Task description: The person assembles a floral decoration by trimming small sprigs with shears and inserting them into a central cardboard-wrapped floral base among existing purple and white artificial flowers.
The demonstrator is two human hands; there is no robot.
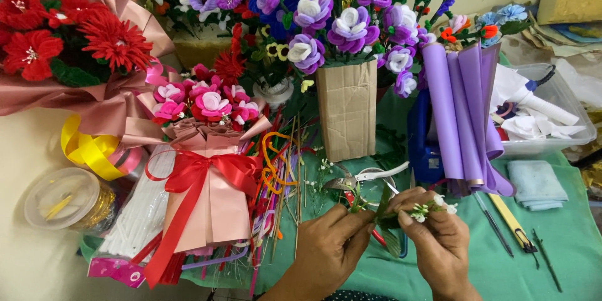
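We've got both hands low in the centre of the head view, over the green cloth (564,238). Left hand (329,248) has its fingers pinched narrow on the green stem end of a small flower sprig (401,213). Right hand (439,238) is closed on the same sprig at the head, thumb and forefinger nipping just under the tiny white blossoms (429,208). Sprig spans the gap between the two hands, held just above the cloth, in front of the scissors (364,179).

Handling, our read:
- Very light; the weight is nothing.
- Stem looks thin and bendy, probably wire-cored or soft fibre, so it will kink if squeezed mid-length.
- White blossoms look fragile and easily crushed or shed, so keep fingertips off them.
- Green leaves (384,204) are soft and will fold.
- Best hold: on the stem just below the blossom cluster, plus a second pinch lower down. That's roughly where the hands sit now.

Around it:
- Pink bouquet with red ribbon (207,188) to the left, lying on white stems.
- Loose coloured pipe cleaners (276,169) beside it.
- Cardboard vase of purple and white flowers (347,110) behind the hands.
- Rolled purple wrapping paper (461,119) to the right, near the clear plastic bin (552,97).
- Yellow craft knife (511,222) on the cloth right of the right hand, apart from it.
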